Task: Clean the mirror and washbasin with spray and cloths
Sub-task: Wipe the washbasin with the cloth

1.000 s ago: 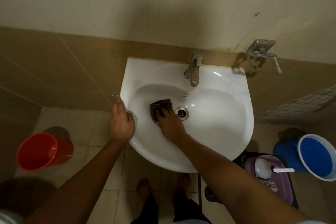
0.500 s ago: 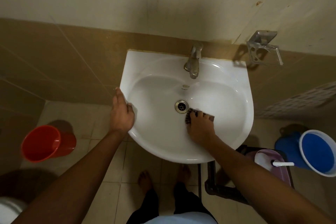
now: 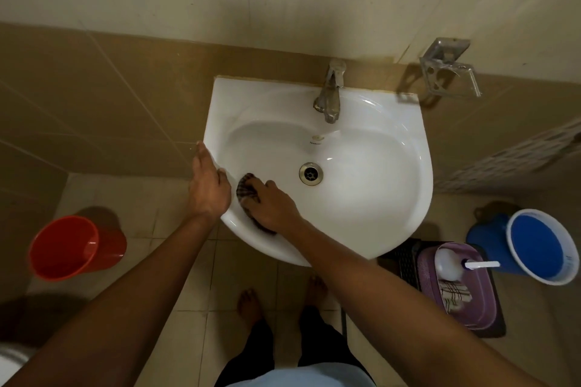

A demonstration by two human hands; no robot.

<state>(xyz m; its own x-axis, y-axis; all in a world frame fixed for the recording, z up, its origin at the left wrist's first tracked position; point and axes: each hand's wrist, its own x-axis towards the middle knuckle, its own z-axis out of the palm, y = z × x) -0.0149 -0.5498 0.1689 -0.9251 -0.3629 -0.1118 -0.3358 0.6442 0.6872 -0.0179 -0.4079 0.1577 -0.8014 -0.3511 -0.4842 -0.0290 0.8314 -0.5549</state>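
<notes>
Plainly, the risks start at the left and run rightward. On the floor at far left stands a red bucket (image 3: 67, 248), well apart from the feet, so it is little threat unless the person steps back blindly. The left hand (image 3: 209, 187) rests on the left rim of the washbasin (image 3: 393, 198), fingers straight and together along the edge, thumb on the rim's inner side; it braces and grips nothing. If that rim is wet, the palm could slide and the person's weight would tip toward the bowl.

Just beside it, the right hand (image 3: 270, 206) presses a dark checked cloth (image 3: 246, 187) against the near-left slope of the bowl. Its fingers are curled over the cloth, which bunches out ahead of the knuckles toward the left hand and shows again as a dark edge under the heel of the palm. The cloth therefore lies beneath and slightly in front of the grip, between the two hands, left of the drain (image 3: 310, 173). A hard stroke leftward could knock the knuckles into the bracing hand; a loose hold could let the cloth roll up and skip patches.

Farther right, the tap (image 3: 328, 97) overhangs the back of the bowl and could catch a wrist. At the right, the spray bottle (image 3: 449, 262) lies in a purple basket (image 3: 484, 308) by a blue bucket (image 3: 534, 245), out of easy reach. No mirror is in view.
</notes>
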